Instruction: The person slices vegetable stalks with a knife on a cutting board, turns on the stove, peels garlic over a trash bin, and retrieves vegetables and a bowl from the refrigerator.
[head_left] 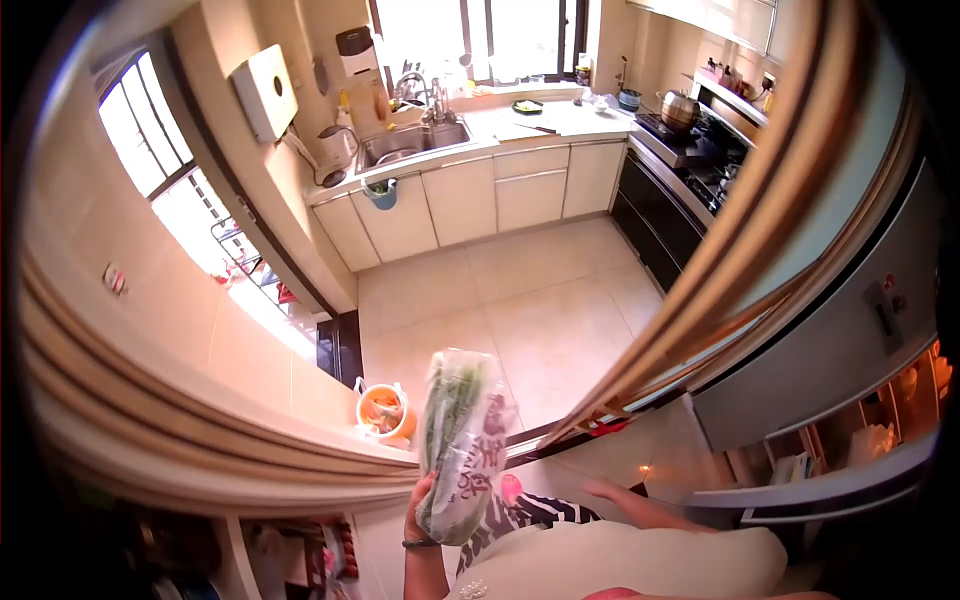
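Observation:
My left hand point(418, 512), with a dark band at its wrist, grips a clear plastic bag of long green vegetables point(462, 440) from its lower left side. The bag is held upright in front of my body and carries dark red printed characters. Only part of my left hand shows, as the bag hides the rest. My right hand point(612, 493) is low on the right, apart from the bag, with fingers stretched out and nothing seen in them. To its right stands a grey refrigerator point(815, 345), with a lit lower compartment point(880, 440) open.
A sliding door frame point(690, 270) borders the kitchen doorway. On the floor by the left wall is an orange bucket point(400, 425). Beyond lie a sink point(415, 145), a counter point(480, 150) with a knife point(535, 127), and a stove point(690, 150) with a pot point(679, 110).

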